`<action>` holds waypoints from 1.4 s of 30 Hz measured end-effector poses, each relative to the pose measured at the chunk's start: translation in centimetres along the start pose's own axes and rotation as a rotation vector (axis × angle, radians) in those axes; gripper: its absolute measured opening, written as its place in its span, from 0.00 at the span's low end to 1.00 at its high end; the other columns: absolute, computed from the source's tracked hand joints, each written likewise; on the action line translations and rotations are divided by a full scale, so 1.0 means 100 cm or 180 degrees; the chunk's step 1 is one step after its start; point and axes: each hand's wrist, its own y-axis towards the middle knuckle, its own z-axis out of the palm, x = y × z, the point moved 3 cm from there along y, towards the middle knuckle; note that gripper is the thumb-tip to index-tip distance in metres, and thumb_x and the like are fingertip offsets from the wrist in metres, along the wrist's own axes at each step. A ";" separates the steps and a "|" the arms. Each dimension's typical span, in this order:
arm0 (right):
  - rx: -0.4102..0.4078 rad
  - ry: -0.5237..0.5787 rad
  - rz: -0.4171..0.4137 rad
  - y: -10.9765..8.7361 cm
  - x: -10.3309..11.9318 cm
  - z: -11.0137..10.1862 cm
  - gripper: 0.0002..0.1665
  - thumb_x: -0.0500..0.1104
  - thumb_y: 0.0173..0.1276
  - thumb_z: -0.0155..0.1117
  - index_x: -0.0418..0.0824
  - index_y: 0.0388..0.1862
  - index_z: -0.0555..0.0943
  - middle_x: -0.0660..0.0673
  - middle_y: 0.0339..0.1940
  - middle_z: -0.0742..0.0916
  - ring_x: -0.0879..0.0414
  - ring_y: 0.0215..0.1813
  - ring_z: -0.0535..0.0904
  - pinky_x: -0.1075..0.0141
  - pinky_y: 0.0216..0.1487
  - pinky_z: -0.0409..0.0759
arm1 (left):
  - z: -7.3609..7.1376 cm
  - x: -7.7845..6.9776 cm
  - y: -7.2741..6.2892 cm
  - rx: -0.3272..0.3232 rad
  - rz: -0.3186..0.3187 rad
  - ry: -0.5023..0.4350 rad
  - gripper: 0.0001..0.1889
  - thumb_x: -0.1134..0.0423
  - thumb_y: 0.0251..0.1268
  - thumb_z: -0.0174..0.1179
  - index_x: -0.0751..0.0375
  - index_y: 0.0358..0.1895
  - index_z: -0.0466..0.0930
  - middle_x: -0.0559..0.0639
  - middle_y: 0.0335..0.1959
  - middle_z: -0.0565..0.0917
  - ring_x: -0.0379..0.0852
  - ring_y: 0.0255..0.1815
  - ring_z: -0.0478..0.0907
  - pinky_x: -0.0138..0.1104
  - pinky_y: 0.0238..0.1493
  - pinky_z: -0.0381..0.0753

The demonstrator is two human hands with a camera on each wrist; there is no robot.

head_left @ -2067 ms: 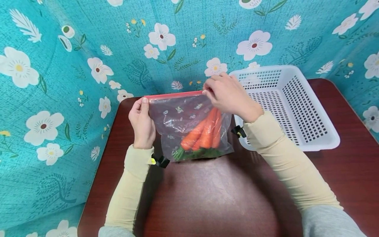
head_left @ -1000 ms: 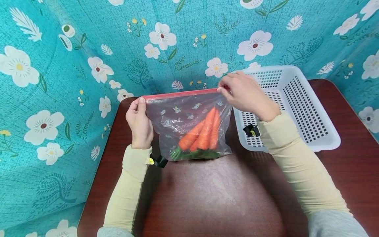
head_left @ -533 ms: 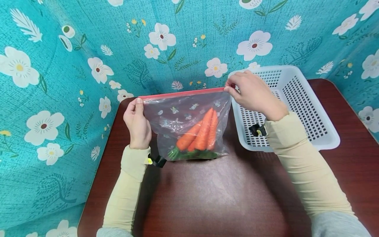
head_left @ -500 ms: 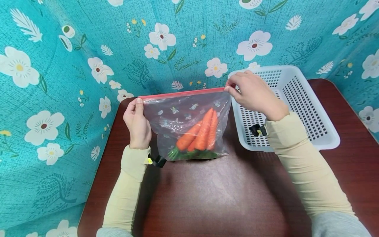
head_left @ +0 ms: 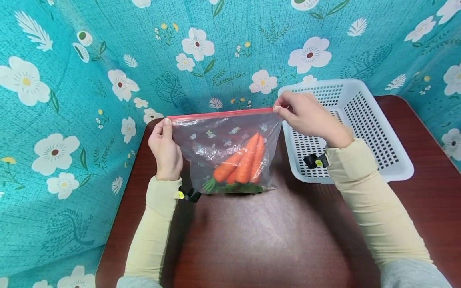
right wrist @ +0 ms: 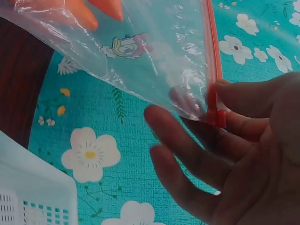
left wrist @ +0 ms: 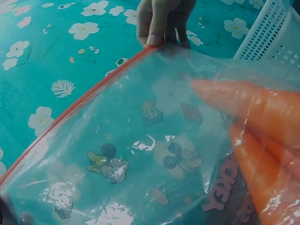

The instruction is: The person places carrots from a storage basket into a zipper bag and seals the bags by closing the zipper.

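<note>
A clear zip bag [head_left: 201,140] with a red zip strip and printed cartoon figures hangs upright between my hands. Several orange carrots [head_left: 247,160] with green tops lie inside it, tops at the bottom. My left hand [head_left: 166,150] pinches the top left corner, thumb toward me. At the top right corner my right hand [head_left: 309,116] pinches the end of the zip strip. Close up in the right wrist view, a small red slider [right wrist: 221,118] sits at that strip's end, by the thumb and fingers. The strip looks closed along its length.
A white perforated plastic basket [head_left: 394,144] stands right of the bag, partly behind my right forearm. The dark red-brown table [head_left: 252,240] reaches toward me. A teal flowered cloth [head_left: 230,52] hangs behind the table and along its left side.
My right hand has slid rightward along the zip strip to the bag's right corner, then stayed there. My left hand and the bag have shifted slightly left.
</note>
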 end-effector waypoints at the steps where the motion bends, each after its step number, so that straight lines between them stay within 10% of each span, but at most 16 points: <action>1: 0.0006 0.0090 0.0016 0.000 0.000 0.001 0.09 0.42 0.73 0.54 0.37 0.40 0.79 0.42 0.31 0.85 0.53 0.29 0.76 0.62 0.35 0.71 | -0.001 0.000 0.000 -0.0009 -0.0011 0.0004 0.08 0.65 0.72 0.53 0.63 0.41 0.80 0.51 0.35 0.78 0.44 0.39 0.74 0.33 0.43 0.74; 11: -0.0044 0.1061 0.0300 -0.001 0.003 0.019 0.10 0.40 0.73 0.54 0.33 0.44 0.75 0.37 0.35 0.82 0.52 0.31 0.82 0.67 0.29 0.84 | -0.016 0.013 -0.002 0.0056 -0.0234 0.0141 0.12 0.54 0.74 0.50 0.59 0.42 0.79 0.48 0.35 0.79 0.43 0.41 0.75 0.33 0.48 0.74; 21: -0.0643 0.1921 0.0539 -0.002 0.010 0.041 0.12 0.43 0.72 0.58 0.33 0.46 0.77 0.45 0.30 0.84 0.60 0.30 0.81 0.67 0.31 0.83 | -0.047 0.035 -0.007 0.0969 -0.0458 0.0925 0.12 0.61 0.73 0.46 0.51 0.38 0.81 0.41 0.30 0.84 0.38 0.34 0.81 0.32 0.43 0.77; 29: -0.1005 0.2317 0.0941 -0.002 0.016 0.073 0.23 0.43 0.72 0.57 0.33 0.61 0.71 0.44 0.41 0.83 0.59 0.38 0.78 0.70 0.40 0.77 | -0.065 0.041 -0.003 0.0716 -0.0567 0.1550 0.06 0.57 0.71 0.56 0.55 0.40 0.79 0.42 0.26 0.77 0.40 0.30 0.69 0.32 0.34 0.68; 35: -0.0674 0.2256 0.1325 -0.005 0.010 0.105 0.43 0.41 0.69 0.57 0.35 0.76 0.48 0.35 0.72 0.66 0.47 0.69 0.68 0.55 0.65 0.73 | -0.070 0.057 -0.002 0.0874 -0.0978 0.1538 0.22 0.60 0.73 0.52 0.57 0.67 0.63 0.50 0.49 0.81 0.41 0.49 0.78 0.33 0.56 0.77; 42: -0.0588 0.1853 0.1445 -0.020 -0.008 0.143 0.42 0.42 0.66 0.59 0.30 0.74 0.53 0.32 0.76 0.54 0.39 0.72 0.62 0.51 0.71 0.66 | -0.074 0.085 -0.008 0.1514 -0.1522 0.2333 0.36 0.58 0.72 0.52 0.58 0.76 0.44 0.63 0.68 0.67 0.56 0.67 0.69 0.48 0.65 0.70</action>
